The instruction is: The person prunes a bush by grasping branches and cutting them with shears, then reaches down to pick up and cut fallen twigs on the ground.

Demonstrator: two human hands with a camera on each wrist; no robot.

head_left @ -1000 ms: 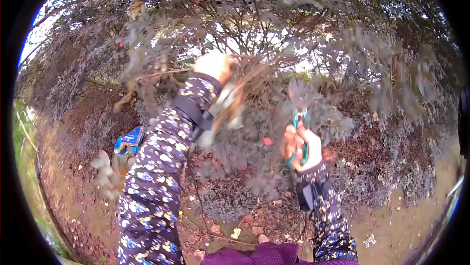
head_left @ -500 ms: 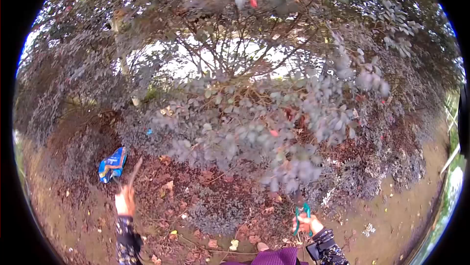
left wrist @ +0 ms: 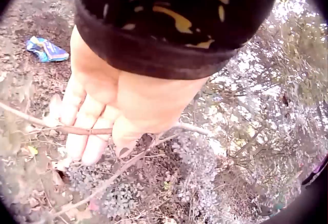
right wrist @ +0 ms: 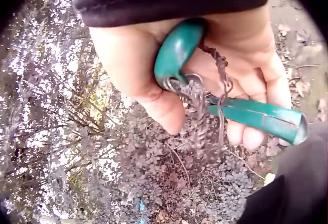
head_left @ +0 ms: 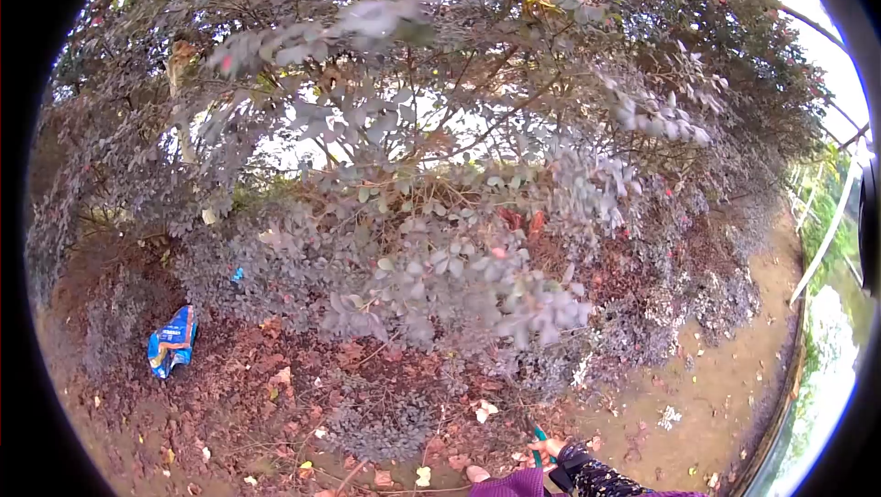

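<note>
In the left wrist view my left hand (left wrist: 97, 131) hangs low, and its fingers (left wrist: 77, 142) curl round a thin bare twig (left wrist: 31, 119) that runs across them. It does not show in the head view. My right hand (right wrist: 205, 101) grips green-handled pruning shears (right wrist: 256, 115), one handle in the palm and the other across the fingers, with a wire spring between them. The blades are out of sight. The head view catches that right hand (head_left: 551, 447) and the shears (head_left: 536, 433) at the bottom edge, below the purple-leaved shrub (head_left: 440, 258).
A blue plastic bag (head_left: 172, 341) lies on the leaf-strewn ground at the left, also in the left wrist view as the blue bag (left wrist: 46, 48). Dense shrub branches fill the upper view. A bare dirt path (head_left: 734, 378) and a pale rail run along the right.
Both arms have dropped from up in the branches to waist level. The left hand has left the head view with a twig; the right hand still holds the shears.
</note>
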